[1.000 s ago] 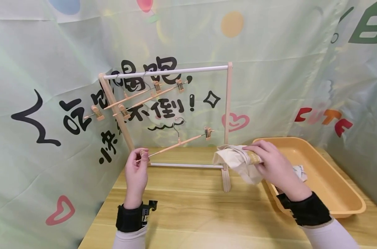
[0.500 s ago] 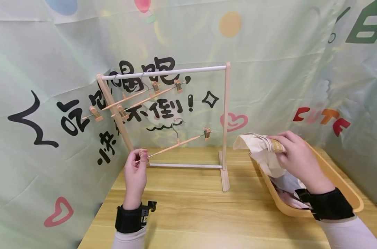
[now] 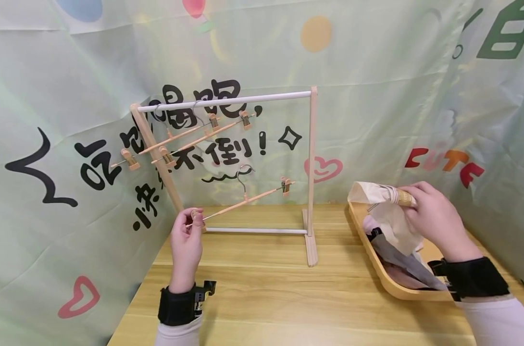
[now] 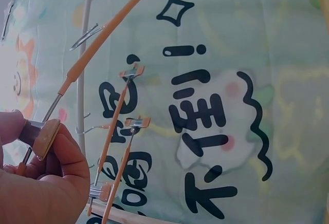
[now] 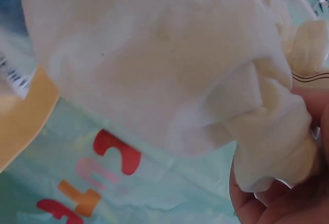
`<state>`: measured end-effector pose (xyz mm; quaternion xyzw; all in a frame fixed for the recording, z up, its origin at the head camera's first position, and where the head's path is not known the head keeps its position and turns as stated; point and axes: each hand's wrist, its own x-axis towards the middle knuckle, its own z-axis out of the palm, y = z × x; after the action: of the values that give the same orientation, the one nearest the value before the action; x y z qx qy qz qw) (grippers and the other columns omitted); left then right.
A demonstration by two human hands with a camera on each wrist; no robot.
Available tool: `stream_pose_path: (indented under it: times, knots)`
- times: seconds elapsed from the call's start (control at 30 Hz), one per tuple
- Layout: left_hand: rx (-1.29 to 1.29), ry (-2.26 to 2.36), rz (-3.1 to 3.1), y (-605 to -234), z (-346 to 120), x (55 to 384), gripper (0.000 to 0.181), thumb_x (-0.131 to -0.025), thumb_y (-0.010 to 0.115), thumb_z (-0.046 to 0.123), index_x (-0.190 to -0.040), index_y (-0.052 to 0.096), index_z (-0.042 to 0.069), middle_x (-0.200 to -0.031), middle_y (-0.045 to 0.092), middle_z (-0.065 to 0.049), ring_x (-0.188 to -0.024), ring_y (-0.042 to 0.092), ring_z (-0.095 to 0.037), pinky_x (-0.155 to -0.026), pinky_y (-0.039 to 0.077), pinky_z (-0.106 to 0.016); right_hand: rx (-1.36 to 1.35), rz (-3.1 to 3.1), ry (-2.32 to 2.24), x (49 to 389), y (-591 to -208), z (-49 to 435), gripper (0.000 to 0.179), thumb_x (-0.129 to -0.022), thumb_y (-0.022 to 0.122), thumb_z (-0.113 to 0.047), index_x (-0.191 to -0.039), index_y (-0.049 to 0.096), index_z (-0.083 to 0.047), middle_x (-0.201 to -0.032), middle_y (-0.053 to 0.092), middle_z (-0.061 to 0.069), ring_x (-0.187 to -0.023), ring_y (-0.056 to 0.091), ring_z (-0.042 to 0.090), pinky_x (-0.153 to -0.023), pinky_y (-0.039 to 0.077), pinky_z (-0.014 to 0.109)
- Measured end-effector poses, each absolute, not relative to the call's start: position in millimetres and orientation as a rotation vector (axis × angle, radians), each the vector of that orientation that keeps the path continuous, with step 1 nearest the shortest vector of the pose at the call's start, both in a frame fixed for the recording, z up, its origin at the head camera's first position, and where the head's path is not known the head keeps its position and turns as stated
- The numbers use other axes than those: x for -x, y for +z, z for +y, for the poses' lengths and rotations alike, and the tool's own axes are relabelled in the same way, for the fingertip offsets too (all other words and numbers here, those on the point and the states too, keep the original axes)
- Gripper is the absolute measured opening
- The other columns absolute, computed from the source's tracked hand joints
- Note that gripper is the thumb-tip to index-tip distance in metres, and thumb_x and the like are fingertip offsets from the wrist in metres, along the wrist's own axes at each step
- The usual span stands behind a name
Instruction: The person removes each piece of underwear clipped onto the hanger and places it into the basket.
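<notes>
My left hand [image 3: 187, 240] pinches the left clip end of a clip hanger [image 3: 244, 201], which slants up to the right in front of the rack. In the left wrist view, thumb and fingers are around an orange clip [image 4: 46, 137] on the hanger's rod. Off to the right, my right hand [image 3: 437, 218] grips a cream cloth garment [image 3: 372, 193] with a tan printed band; its lower part hangs over the yellow tray [image 3: 376, 269]. Cream fabric [image 5: 154, 64] fills much of the right wrist view, bunched between the fingers. What kind of garment it is, I cannot tell.
A small wooden rack [image 3: 312, 168] with a white top bar [image 3: 244, 99] stands on the wooden table [image 3: 262, 288]. Two more clip hangers hang from its left part. Grey and pinkish cloths [image 3: 402, 262] lie in the tray. Printed curtains [image 3: 366, 72] enclose the table.
My right hand has moved right with the cream garment, from beside the rack to above the tray. The left hand and its hanger stay nearly still.
</notes>
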<state>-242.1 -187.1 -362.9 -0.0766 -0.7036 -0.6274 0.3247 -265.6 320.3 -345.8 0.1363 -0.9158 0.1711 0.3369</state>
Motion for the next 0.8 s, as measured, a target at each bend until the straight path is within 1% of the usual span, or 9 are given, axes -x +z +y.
stream_pose_path:
  times: [0.1,0.2,0.3,0.4,0.5,0.63,0.73,0.8]
  knots:
    - [0.199,-1.646,-1.848,-363,-188,242,0.031,-0.096,0.053,0.022,-0.108,0.057,-0.007,-0.087,0.053,-0.011,-0.073,0.050,-0.017,-0.060,0.043,-0.016,-0.317,-2.468,0.408,268,-348,331,0.032,-0.075,0.068,-0.001,-0.107,0.065,0.004,-0.100,0.057,0.024,-0.085,0.056,0.042,-0.071,0.045,0.063]
    - [0.194,-1.645,-1.850,-364,-189,242,0.032,-0.096,0.053,0.022,-0.108,0.056,-0.007,-0.087,0.053,-0.006,-0.073,0.050,-0.017,-0.060,0.043,-0.017,-0.281,-2.553,0.372,272,-351,341,0.033,-0.076,0.068,-0.004,-0.107,0.063,0.008,-0.100,0.056,0.026,-0.085,0.055,0.043,-0.071,0.045,0.064]
    - [0.191,-1.641,-1.850,-364,-190,242,0.032,-0.096,0.053,0.022,-0.108,0.057,-0.007,-0.086,0.053,-0.002,-0.072,0.049,-0.017,-0.060,0.042,-0.018,-0.243,-2.613,0.353,276,-356,350,0.035,-0.077,0.069,-0.007,-0.107,0.061,0.009,-0.101,0.056,0.027,-0.086,0.054,0.044,-0.072,0.045,0.065]
    - [0.197,-1.644,-1.847,-363,-190,242,0.031,-0.096,0.053,0.022,-0.108,0.057,-0.007,-0.085,0.054,-0.002,-0.072,0.049,-0.017,-0.059,0.042,-0.017,-0.223,-2.658,0.325,279,-361,359,0.036,-0.078,0.071,-0.011,-0.106,0.061,0.010,-0.103,0.055,0.029,-0.086,0.054,0.045,-0.072,0.045,0.066]
    - [0.202,-1.642,-1.848,-363,-189,242,0.029,-0.096,0.053,0.021,-0.108,0.057,-0.006,-0.086,0.054,-0.005,-0.071,0.049,-0.017,-0.058,0.041,-0.017,-0.230,-2.708,0.275,283,-366,369,0.033,-0.077,0.072,-0.013,-0.099,0.063,0.009,-0.095,0.057,0.029,-0.081,0.055,0.044,-0.068,0.046,0.065]
    - [0.199,-1.628,-1.859,-362,-189,242,0.026,-0.096,0.053,0.020,-0.108,0.057,-0.003,-0.086,0.054,-0.005,-0.069,0.048,-0.019,-0.057,0.041,-0.018,-0.250,-2.789,0.232,287,-373,380,0.025,-0.077,0.071,-0.016,-0.089,0.064,0.005,-0.081,0.059,0.023,-0.070,0.055,0.037,-0.061,0.048,0.061]
    - [0.197,-1.632,-1.859,-362,-188,241,0.027,-0.096,0.053,0.022,-0.107,0.057,-0.003,-0.085,0.054,-0.002,-0.070,0.048,-0.019,-0.057,0.041,-0.018,-0.254,-2.852,0.225,288,-378,386,0.022,-0.079,0.071,-0.019,-0.086,0.066,0.001,-0.077,0.060,0.019,-0.068,0.055,0.034,-0.059,0.049,0.059]
    - [0.196,-1.640,-1.856,-363,-188,242,0.029,-0.096,0.053,0.022,-0.107,0.057,-0.004,-0.085,0.054,-0.002,-0.070,0.049,-0.018,-0.058,0.041,-0.017,-0.260,-2.898,0.225,289,-381,390,0.022,-0.078,0.072,-0.020,-0.086,0.067,-0.001,-0.076,0.061,0.018,-0.068,0.056,0.032,-0.058,0.049,0.057]
